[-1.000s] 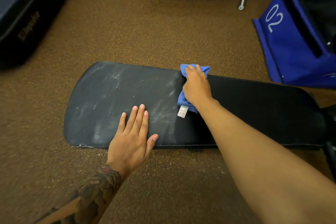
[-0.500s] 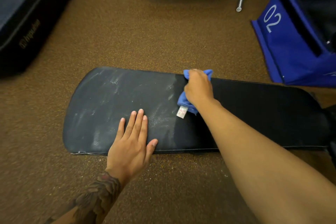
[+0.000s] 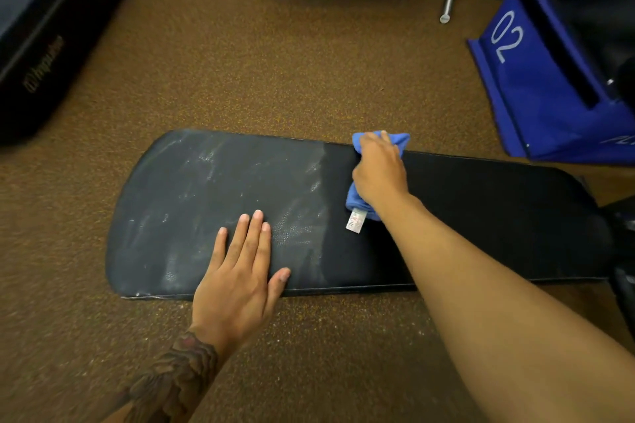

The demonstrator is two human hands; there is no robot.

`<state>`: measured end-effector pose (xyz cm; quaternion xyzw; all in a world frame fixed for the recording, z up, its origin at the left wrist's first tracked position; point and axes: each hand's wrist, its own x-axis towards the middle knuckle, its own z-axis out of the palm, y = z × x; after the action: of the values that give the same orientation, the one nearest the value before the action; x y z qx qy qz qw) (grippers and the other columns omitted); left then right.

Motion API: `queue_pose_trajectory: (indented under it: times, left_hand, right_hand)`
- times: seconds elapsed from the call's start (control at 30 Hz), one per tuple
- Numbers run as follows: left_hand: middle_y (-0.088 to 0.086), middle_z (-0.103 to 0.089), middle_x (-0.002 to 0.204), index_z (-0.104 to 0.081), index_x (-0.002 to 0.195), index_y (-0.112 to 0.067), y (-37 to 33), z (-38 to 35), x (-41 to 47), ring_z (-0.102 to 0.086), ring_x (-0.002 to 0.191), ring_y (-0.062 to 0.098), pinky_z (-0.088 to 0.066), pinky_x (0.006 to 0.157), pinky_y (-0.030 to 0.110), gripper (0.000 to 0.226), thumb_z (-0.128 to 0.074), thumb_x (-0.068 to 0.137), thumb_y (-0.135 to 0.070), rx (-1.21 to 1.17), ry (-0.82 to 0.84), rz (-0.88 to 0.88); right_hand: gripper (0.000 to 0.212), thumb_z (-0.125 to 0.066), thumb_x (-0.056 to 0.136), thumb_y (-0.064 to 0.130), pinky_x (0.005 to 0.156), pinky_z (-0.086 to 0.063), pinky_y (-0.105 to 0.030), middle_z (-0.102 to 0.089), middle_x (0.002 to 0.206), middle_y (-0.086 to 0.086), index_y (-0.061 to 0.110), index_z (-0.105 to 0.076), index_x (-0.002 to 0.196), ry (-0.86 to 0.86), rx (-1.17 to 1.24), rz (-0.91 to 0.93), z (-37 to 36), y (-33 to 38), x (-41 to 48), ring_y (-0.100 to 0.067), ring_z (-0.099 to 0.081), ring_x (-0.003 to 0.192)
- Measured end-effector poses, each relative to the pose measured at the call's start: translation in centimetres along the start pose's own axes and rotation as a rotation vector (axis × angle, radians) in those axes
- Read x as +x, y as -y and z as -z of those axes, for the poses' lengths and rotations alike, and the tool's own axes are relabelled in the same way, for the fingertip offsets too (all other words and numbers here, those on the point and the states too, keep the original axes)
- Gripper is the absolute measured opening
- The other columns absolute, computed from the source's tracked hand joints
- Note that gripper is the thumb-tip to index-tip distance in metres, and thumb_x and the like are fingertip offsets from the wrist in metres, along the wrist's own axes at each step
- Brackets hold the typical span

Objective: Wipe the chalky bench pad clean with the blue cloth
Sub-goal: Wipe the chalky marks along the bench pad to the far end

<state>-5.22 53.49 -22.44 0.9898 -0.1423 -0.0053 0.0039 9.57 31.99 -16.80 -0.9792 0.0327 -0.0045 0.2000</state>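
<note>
Chalk [image 3: 192, 182] covers roughly the left half of the bench pad [image 3: 481, 216], a long black cushion lying across the brown speckled floor [image 3: 275, 55]. Pale smears and a grey haze run from its rounded left end up to a fairly sharp edge just left of the cloth. Right of that edge the surface looks plain dark black all the way to the right end, so I judge that half already wiped. The blue cloth [image 3: 400, 140] sits bunched on the pad at its far edge, about midway along its length, just on the clean side of the boundary between hazy and clean. A white tag [image 3: 355, 223] hangs from its near end onto the pad. The right hand [image 3: 379, 172] is clamped round the cloth, fingers curled over the bundle and pressing it down on the pad. The left hand [image 3: 237, 271] lies flat on the chalky part close to the near edge, fingers straight and close together, thumb out to the right, holding nothing; it seems to steady the pad. By my reading the job is about half done. What is left is the whole left portion, including the patch under the left palm, which the cloth cannot reach until that hand is lifted or shifted. Whether faint residue lies on the dark right half cannot be told from this view. A blue box marked 02 [image 3: 536, 93] stands on the floor beyond the far right of the pad.
</note>
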Motion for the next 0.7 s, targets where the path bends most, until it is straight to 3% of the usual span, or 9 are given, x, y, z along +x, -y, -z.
queue_pose_trajectory:
  times: [0.1, 0.2, 0.27, 0.33, 0.5, 0.6, 0.7]
  left_hand:
    - [0.017, -0.026, 0.155, -0.032, 0.145, 0.0, 0.0, 0.1, 0.0, -0.02, 0.145, 0.03, -0.015, 0.116, 0.05, 0.069, -0.016, 0.1, -0.05, 0.007, 0.011, -0.001]
    - [0.018, -0.028, 0.154, -0.034, 0.145, 0.0, -0.1, 0.1, 0.1, -0.021, 0.145, 0.031, -0.016, 0.115, 0.051, 0.07, -0.014, 0.1, -0.05, 0.005, 0.017, 0.004]
    - [0.018, -0.029, 0.154, -0.036, 0.143, 0.001, -0.1, 0.2, 0.1, -0.022, 0.144, 0.031, -0.017, 0.115, 0.051, 0.07, -0.016, 0.1, -0.05, -0.006, 0.025, 0.004]
    - [0.018, -0.029, 0.153, -0.038, 0.142, 0.002, -0.1, 0.3, 0.1, -0.023, 0.144, 0.03, -0.018, 0.115, 0.051, 0.07, -0.017, 0.1, -0.05, -0.015, 0.026, 0.002]
    - [0.019, -0.031, 0.153, -0.038, 0.142, 0.002, -0.1, 0.5, 0.2, -0.025, 0.143, 0.033, -0.02, 0.114, 0.053, 0.071, -0.014, 0.101, -0.05, -0.02, 0.017, -0.002]
    - [0.019, -0.031, 0.153, -0.037, 0.143, 0.002, -0.2, 0.4, 0.2, -0.025, 0.143, 0.033, -0.019, 0.114, 0.053, 0.07, -0.017, 0.1, -0.049, -0.009, 0.0, -0.007]
    - [0.02, -0.031, 0.153, -0.037, 0.143, 0.003, -0.2, 0.3, 0.2, -0.025, 0.144, 0.032, -0.017, 0.115, 0.052, 0.07, -0.015, 0.1, -0.049, -0.007, 0.005, -0.003]
  right_hand:
    - [0.045, -0.044, 0.076, -0.01, 0.103, -0.033, -0.041, -0.044, 0.132, -0.013, 0.0, -0.05, 0.119, 0.036, 0.037, 0.077, -1.4, 1.3, -0.8, -0.029, -0.03, 0.132]
    - [0.068, -0.038, 0.075, -0.015, 0.114, -0.016, -0.035, -0.029, 0.151, -0.007, 0.005, -0.034, 0.14, 0.071, 0.066, 0.212, -2.5, 1.1, -5.3, -0.025, -0.011, 0.144]
    - [0.072, -0.038, 0.073, -0.018, 0.116, -0.013, -0.036, -0.03, 0.151, -0.006, 0.006, -0.035, 0.141, 0.059, 0.105, 0.328, -2.7, -0.1, -9.5, -0.023, -0.009, 0.144]
    - [0.07, -0.04, 0.071, -0.017, 0.115, -0.022, -0.044, -0.036, 0.148, -0.007, 0.005, -0.041, 0.138, 0.087, 0.119, 0.382, -2.6, -2.2, -12.3, -0.022, -0.014, 0.142]
    - [0.063, -0.037, 0.083, -0.014, 0.117, -0.011, -0.031, -0.026, 0.153, -0.004, 0.007, -0.034, 0.142, 0.071, 0.14, 0.191, -1.4, -2.9, -9.0, -0.015, -0.004, 0.143]
    - [0.062, -0.038, 0.083, -0.014, 0.115, -0.019, -0.04, -0.025, 0.153, -0.006, 0.006, -0.033, 0.141, 0.04, 0.106, 0.086, -1.9, 0.5, -6.5, -0.024, -0.006, 0.145]
    - [0.066, -0.038, 0.081, -0.015, 0.115, -0.019, -0.039, -0.023, 0.154, -0.004, 0.008, -0.031, 0.142, 0.044, 0.145, 0.137, -3.3, 2.7, -8.7, -0.023, -0.004, 0.145]
